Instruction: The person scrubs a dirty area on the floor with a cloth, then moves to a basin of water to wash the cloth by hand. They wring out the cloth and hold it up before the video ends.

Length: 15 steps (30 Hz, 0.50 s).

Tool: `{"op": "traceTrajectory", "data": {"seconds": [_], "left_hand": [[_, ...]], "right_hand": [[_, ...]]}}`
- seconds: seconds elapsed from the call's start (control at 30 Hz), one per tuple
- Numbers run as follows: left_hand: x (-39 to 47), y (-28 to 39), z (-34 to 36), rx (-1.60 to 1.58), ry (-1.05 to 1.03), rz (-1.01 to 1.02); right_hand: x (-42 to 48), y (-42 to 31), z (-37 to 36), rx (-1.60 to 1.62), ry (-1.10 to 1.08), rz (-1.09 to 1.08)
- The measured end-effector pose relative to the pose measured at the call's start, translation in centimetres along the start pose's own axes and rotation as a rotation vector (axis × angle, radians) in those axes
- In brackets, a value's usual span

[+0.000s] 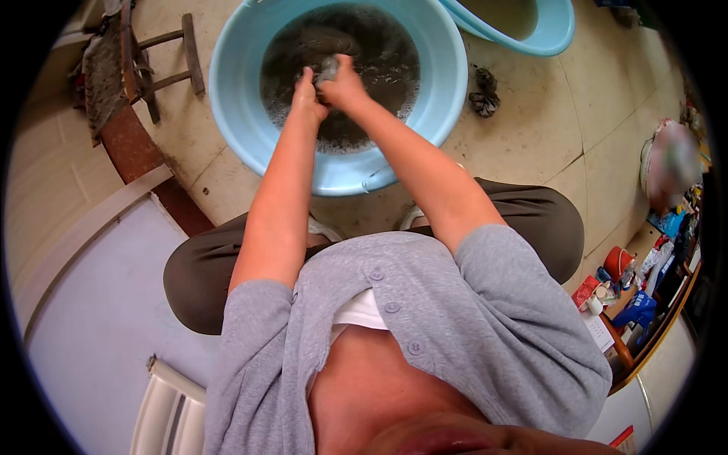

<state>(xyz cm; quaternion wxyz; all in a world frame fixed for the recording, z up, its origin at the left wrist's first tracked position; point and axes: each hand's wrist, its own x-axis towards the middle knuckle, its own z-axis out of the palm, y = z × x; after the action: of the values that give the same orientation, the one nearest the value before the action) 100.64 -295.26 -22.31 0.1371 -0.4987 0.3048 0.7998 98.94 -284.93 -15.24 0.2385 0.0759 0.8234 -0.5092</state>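
Note:
A large light-blue plastic basin (441, 74) of dark, sudsy water stands on the floor before me. Over the water my left hand (308, 96) and my right hand (341, 85) meet around a wet greyish cloth (328, 69), its form blurred. Both thumbs point up and away from me. My right hand is closed on the cloth; my left hand presses against it from the other side, its fingers partly hidden. Just beyond the hands, a darker bulge of what looks like fabric (327, 41) shows at the water's surface.
A second light-blue basin (560, 34) holding murky water is at the top right. Crumpled dark plastic or cloth (484, 94) lies on the tiled floor. A wooden stool (193, 54) is at upper left. A cluttered shelf with a red container (617, 263) stands at right.

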Motion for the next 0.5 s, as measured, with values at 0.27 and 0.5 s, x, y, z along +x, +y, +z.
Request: {"op": "traceTrajectory", "data": {"seconds": [0.27, 0.5], "left_hand": [[-6.6, 3.7, -0.6, -0.373, -0.830, 0.146], [-4.3, 1.6, 5.2, -0.122, -0.270, 0.245]], "right_hand": [[-7.2, -8.5, 1.3, -0.341, 0.033, -0.496], [0.2, -5.5, -2.4, -0.457, 0.272, -0.247]]}}
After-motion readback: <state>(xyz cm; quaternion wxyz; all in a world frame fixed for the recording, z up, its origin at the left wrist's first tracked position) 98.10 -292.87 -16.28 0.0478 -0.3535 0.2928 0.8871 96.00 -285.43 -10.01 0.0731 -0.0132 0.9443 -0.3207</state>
